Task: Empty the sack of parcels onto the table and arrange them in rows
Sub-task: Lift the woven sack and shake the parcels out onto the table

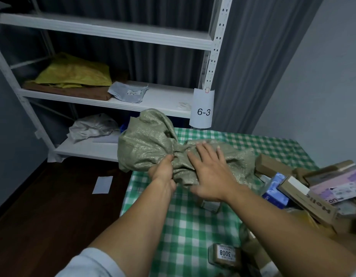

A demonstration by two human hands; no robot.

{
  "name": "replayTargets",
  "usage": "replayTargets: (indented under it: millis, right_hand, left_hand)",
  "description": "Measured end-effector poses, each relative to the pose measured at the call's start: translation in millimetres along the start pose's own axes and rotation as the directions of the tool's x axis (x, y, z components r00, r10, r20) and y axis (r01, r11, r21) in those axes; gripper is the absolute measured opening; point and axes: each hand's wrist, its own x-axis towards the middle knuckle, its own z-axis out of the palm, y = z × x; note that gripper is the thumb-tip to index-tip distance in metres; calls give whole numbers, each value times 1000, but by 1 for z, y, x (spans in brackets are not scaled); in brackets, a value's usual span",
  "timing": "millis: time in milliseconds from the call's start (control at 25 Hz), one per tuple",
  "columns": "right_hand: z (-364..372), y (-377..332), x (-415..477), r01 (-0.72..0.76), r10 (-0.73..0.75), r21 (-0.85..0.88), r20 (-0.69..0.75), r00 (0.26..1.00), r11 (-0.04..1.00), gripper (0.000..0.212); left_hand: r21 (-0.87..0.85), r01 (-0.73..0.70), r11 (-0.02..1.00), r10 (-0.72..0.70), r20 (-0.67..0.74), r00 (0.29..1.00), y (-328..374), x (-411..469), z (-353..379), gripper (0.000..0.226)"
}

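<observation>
Bunched sack (145, 144) gripped by left hand (163, 170); right hand (211, 172) spread flat atop it. Overhangs left edge of tabletop (193, 222); could slip floorward.

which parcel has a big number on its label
The small brown box nearest the camera, on the table: its white label reads 3008. The piled parcels at the right show none.

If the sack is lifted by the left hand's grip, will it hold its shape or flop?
Probably floppy: the sack is crumpled and bunches where the left hand grips it. Likely light: it lies flattened under the right hand, with parcels already out beside it. Its shiny weave may slide easily.
</observation>
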Motion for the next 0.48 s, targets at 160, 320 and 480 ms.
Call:
replayTargets:
  millis: [160, 320, 480]
  right_hand:
    - [2, -19, -9, 47, -28, 30, -452, 891, 998, 46]
    - [7, -38, 3, -365, 516, 820, 101, 851, 441, 43]
    - [14, -33, 33, -553, 317, 743, 664, 677, -376, 57]
  left_hand:
    - [-31, -71, 997, 68, -93, 993, 7, 3, 7, 13]
    - [-58, -113, 992, 104, -139, 985, 7, 8, 9, 21]
    - [-22, -75, 997, 71, -145, 987, -8, 6, 14, 20]
